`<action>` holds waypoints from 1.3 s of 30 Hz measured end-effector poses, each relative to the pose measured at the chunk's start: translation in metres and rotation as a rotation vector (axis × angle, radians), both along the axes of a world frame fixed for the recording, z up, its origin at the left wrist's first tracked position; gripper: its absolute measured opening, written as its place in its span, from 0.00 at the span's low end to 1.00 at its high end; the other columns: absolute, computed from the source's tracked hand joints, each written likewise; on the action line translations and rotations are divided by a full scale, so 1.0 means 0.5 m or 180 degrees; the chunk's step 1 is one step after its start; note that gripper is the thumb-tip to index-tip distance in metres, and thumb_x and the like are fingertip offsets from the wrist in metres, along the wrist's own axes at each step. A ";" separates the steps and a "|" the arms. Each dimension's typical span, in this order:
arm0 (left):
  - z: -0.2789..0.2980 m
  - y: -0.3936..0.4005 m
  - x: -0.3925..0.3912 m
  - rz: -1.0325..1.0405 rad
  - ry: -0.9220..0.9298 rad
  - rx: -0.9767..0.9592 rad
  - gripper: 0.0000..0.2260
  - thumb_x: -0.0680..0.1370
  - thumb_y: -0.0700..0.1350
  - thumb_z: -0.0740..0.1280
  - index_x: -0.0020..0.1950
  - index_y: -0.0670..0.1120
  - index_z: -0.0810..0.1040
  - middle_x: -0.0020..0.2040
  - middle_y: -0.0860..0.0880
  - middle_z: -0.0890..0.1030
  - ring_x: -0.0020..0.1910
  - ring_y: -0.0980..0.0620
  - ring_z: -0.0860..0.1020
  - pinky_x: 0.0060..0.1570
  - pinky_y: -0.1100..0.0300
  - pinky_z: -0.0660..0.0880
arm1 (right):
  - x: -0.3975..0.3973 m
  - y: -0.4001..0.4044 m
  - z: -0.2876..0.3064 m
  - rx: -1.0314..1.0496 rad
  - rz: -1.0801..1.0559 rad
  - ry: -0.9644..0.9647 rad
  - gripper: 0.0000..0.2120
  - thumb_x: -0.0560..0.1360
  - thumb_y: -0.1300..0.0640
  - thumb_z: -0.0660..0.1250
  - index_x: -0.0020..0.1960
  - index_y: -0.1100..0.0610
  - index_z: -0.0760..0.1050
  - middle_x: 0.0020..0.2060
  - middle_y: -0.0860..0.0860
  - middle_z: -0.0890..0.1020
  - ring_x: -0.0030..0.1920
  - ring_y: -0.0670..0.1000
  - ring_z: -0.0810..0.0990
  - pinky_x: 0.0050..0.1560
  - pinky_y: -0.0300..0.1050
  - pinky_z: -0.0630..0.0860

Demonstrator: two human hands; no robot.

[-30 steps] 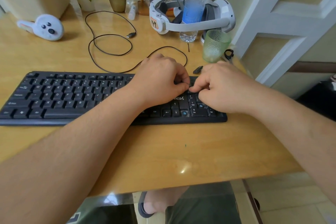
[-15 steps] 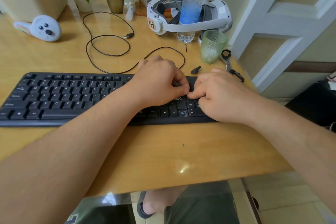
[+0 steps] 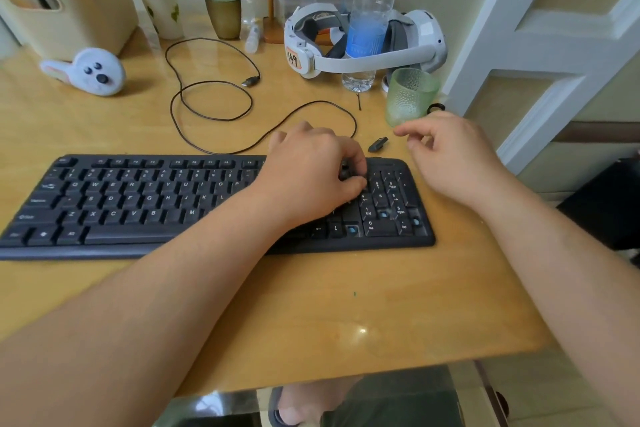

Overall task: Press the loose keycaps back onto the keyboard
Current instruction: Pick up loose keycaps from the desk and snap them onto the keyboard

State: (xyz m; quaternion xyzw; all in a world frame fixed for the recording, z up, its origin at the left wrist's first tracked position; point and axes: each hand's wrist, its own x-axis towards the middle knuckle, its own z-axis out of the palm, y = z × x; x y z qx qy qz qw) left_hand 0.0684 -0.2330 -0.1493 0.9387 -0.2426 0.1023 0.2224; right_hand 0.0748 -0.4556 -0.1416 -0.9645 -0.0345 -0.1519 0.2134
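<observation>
A black keyboard [image 3: 145, 204] lies flat on the yellow wooden table [image 3: 311, 315], with its long side facing the person. The left hand [image 3: 311, 173] sits on the right part of the keyboard, beside the number keys. Its fingers are curled down onto the keys and seem to pinch a small dark keycap [image 3: 345, 170], but that spot is partly hidden, so it is hard to be sure. The right hand [image 3: 450, 156] is in the air just off the right end of the keyboard, its grip loose, fingers a little bent and holding nothing. A few key spots near the bottom right have no caps and show blue dots [image 3: 352, 229]. One loose dark piece [image 3: 378, 144] lies on the table just behind the keyboard, between the two hands. A green glass [image 3: 408, 95] stands near the right hand, and a thin black cable [image 3: 211, 97] loops behind the keyboard.
</observation>
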 end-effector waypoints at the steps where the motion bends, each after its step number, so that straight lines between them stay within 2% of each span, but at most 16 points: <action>1: 0.000 -0.002 -0.001 -0.0008 0.0010 -0.0065 0.06 0.76 0.61 0.71 0.50 0.62 0.80 0.42 0.58 0.75 0.55 0.50 0.70 0.57 0.49 0.66 | 0.013 -0.001 0.000 -0.0060 0.0019 0.0091 0.15 0.82 0.60 0.64 0.62 0.46 0.84 0.52 0.44 0.77 0.49 0.46 0.73 0.51 0.34 0.63; 3: 0.001 -0.002 -0.001 0.0020 0.0003 -0.0197 0.07 0.75 0.62 0.71 0.48 0.62 0.80 0.42 0.58 0.75 0.54 0.50 0.70 0.56 0.49 0.66 | 0.034 0.003 0.004 -0.0172 0.0117 0.0279 0.17 0.83 0.61 0.64 0.65 0.45 0.82 0.55 0.46 0.78 0.55 0.49 0.75 0.56 0.38 0.65; 6: 0.002 0.002 0.000 0.0030 0.0020 -0.0036 0.07 0.75 0.63 0.71 0.47 0.61 0.80 0.42 0.58 0.75 0.55 0.50 0.70 0.55 0.49 0.66 | 0.057 0.019 0.006 -0.0332 0.0233 0.0650 0.18 0.83 0.59 0.64 0.67 0.41 0.80 0.55 0.48 0.79 0.58 0.52 0.76 0.54 0.42 0.66; 8: 0.003 0.007 0.004 0.0054 0.0101 -0.0189 0.06 0.77 0.62 0.70 0.47 0.62 0.81 0.41 0.58 0.75 0.54 0.51 0.71 0.56 0.49 0.67 | 0.068 0.026 0.002 -0.0434 0.0227 0.0864 0.17 0.83 0.56 0.65 0.66 0.38 0.80 0.62 0.49 0.81 0.62 0.53 0.77 0.57 0.45 0.71; 10: 0.007 0.013 0.012 0.0177 0.0133 -0.0401 0.07 0.78 0.62 0.68 0.48 0.61 0.81 0.40 0.58 0.76 0.52 0.51 0.72 0.56 0.49 0.69 | 0.074 0.029 -0.005 -0.0498 0.0181 0.0898 0.14 0.83 0.53 0.66 0.64 0.38 0.81 0.62 0.49 0.82 0.61 0.53 0.78 0.61 0.49 0.75; 15: 0.020 0.041 0.034 0.0502 0.0170 -0.0677 0.04 0.80 0.56 0.67 0.50 0.61 0.81 0.39 0.58 0.78 0.50 0.50 0.75 0.55 0.46 0.76 | 0.073 0.014 -0.020 -0.0133 0.0149 0.0767 0.08 0.81 0.51 0.68 0.55 0.41 0.84 0.50 0.47 0.83 0.54 0.53 0.79 0.58 0.52 0.76; 19: 0.025 0.061 0.049 0.0712 0.0333 -0.0931 0.05 0.80 0.52 0.67 0.53 0.61 0.81 0.42 0.59 0.80 0.51 0.52 0.77 0.53 0.49 0.77 | 0.061 0.012 -0.015 0.0471 0.0247 0.0410 0.08 0.81 0.52 0.69 0.53 0.39 0.83 0.46 0.44 0.82 0.49 0.49 0.78 0.53 0.46 0.75; 21: 0.027 0.055 0.045 0.0645 0.0462 -0.1063 0.05 0.81 0.54 0.67 0.56 0.62 0.81 0.44 0.60 0.82 0.51 0.57 0.78 0.50 0.54 0.76 | 0.046 0.027 -0.006 0.0941 0.0606 0.0116 0.10 0.80 0.54 0.71 0.51 0.37 0.83 0.45 0.41 0.80 0.45 0.45 0.77 0.50 0.43 0.74; 23: 0.030 0.044 0.034 0.0471 0.0660 -0.1274 0.06 0.82 0.56 0.67 0.58 0.62 0.81 0.46 0.60 0.84 0.47 0.62 0.78 0.47 0.59 0.73 | 0.026 0.048 -0.001 0.1288 0.1081 -0.0093 0.12 0.78 0.58 0.73 0.51 0.39 0.84 0.46 0.43 0.81 0.45 0.46 0.78 0.49 0.38 0.75; 25: 0.037 0.036 0.024 0.0246 0.0862 -0.1522 0.07 0.83 0.57 0.66 0.58 0.60 0.81 0.46 0.60 0.86 0.48 0.62 0.81 0.48 0.60 0.76 | 0.015 0.063 -0.006 0.1450 0.1347 -0.0424 0.13 0.77 0.61 0.73 0.52 0.42 0.85 0.48 0.46 0.83 0.48 0.46 0.80 0.51 0.37 0.76; 27: 0.043 0.030 0.016 0.0076 0.0999 -0.1707 0.08 0.83 0.57 0.66 0.58 0.58 0.82 0.46 0.60 0.87 0.48 0.59 0.83 0.51 0.58 0.78 | 0.013 0.069 -0.009 0.1643 0.1367 -0.0737 0.14 0.76 0.64 0.74 0.53 0.46 0.84 0.51 0.46 0.84 0.49 0.45 0.82 0.51 0.36 0.76; 29: 0.045 0.026 0.013 -0.0024 0.1121 -0.1952 0.07 0.82 0.54 0.68 0.57 0.55 0.82 0.46 0.58 0.87 0.45 0.59 0.82 0.50 0.59 0.77 | 0.014 0.066 -0.008 0.1762 0.1329 -0.0911 0.14 0.75 0.65 0.75 0.53 0.47 0.84 0.52 0.45 0.84 0.48 0.45 0.82 0.51 0.36 0.77; 32: 0.042 0.020 0.012 -0.0080 0.1259 -0.2331 0.07 0.81 0.49 0.72 0.58 0.53 0.83 0.44 0.55 0.88 0.42 0.59 0.82 0.49 0.59 0.76 | 0.015 0.061 -0.009 0.1853 0.1301 -0.0919 0.18 0.73 0.67 0.76 0.54 0.46 0.84 0.53 0.40 0.83 0.45 0.47 0.83 0.48 0.40 0.81; 35: 0.039 0.020 0.011 -0.0084 0.1239 -0.2343 0.08 0.80 0.49 0.73 0.59 0.54 0.81 0.43 0.54 0.88 0.35 0.62 0.77 0.42 0.62 0.71 | 0.014 0.064 -0.010 0.1993 0.1217 -0.0762 0.25 0.73 0.66 0.77 0.58 0.38 0.81 0.53 0.41 0.84 0.44 0.51 0.84 0.47 0.47 0.84; 39: 0.038 0.023 0.012 -0.0081 0.1207 -0.2338 0.10 0.79 0.49 0.74 0.59 0.54 0.80 0.43 0.54 0.88 0.29 0.64 0.72 0.35 0.69 0.68 | 0.010 0.067 -0.005 0.2136 0.1261 -0.0713 0.27 0.74 0.68 0.75 0.60 0.37 0.79 0.54 0.39 0.85 0.45 0.50 0.85 0.49 0.45 0.83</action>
